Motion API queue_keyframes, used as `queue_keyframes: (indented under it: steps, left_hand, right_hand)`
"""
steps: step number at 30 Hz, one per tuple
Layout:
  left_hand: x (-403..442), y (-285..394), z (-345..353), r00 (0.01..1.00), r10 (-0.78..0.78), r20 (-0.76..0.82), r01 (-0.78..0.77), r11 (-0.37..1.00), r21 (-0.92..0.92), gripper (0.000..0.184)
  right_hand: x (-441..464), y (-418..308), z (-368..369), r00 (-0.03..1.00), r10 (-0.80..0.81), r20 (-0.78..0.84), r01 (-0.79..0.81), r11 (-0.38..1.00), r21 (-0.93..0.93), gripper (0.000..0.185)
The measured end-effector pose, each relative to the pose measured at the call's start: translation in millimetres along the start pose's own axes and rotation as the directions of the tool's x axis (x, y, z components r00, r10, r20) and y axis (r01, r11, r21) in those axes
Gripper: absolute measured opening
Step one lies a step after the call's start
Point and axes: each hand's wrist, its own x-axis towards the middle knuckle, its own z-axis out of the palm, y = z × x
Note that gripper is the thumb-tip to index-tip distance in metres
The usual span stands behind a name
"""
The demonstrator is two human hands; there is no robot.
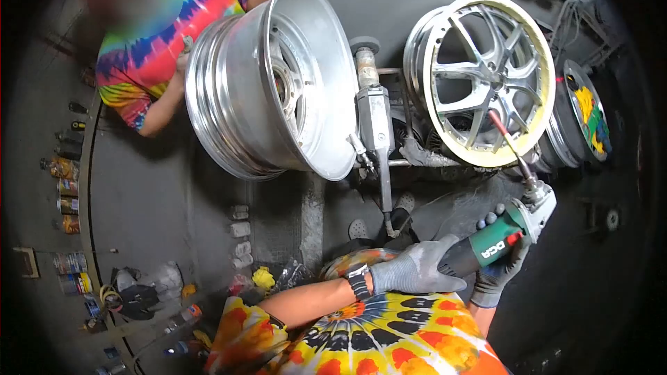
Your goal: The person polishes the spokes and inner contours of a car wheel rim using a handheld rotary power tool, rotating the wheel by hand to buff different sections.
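My gloved left hand (pixel 420 269) is closed on the black rear end of a green DCA angle grinder (pixel 497 243). My gloved right hand (pixel 499 279) wraps the green body from beneath, with its fingertips curled over the far side. From the grinder's head a long thin shaft with a reddish tip reaches up to the spoked wheel (pixel 497 78). That tip overlaps the spokes near the hub; whether it touches cannot be told. Pale yellow tape covers the wheel's outer lip.
A co-worker (pixel 167 28) holds a large polished wheel barrel (pixel 236 90) at left. Between the wheels stands a silver power tool (pixel 376 121). Another wheel (pixel 587 114) with colourful gloves lies at right. Cans (pixel 69 205) line the left side. Yellow cloth (pixel 263 278) lies nearby.
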Motion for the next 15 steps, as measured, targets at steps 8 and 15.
queue_keyframes:
  steps: [8, 15]
  left_hand:
    - [-17.7, 7.5, 2.4, 0.998, 0.056, 0.013, -0.057, 0.997, 0.046, 0.082]
    - [2.5, 22.6, 2.3, 0.988, 0.080, 0.132, -0.092, 0.992, 0.085, 0.077]
  right_hand:
    - [-36.1, -6.6, 18.8, 1.000, -0.014, 0.019, 0.017, 0.978, -0.210, 0.094]
    - [-38.1, -5.5, 8.7, 0.980, 0.090, 0.176, -0.083, 0.995, -0.047, 0.116]
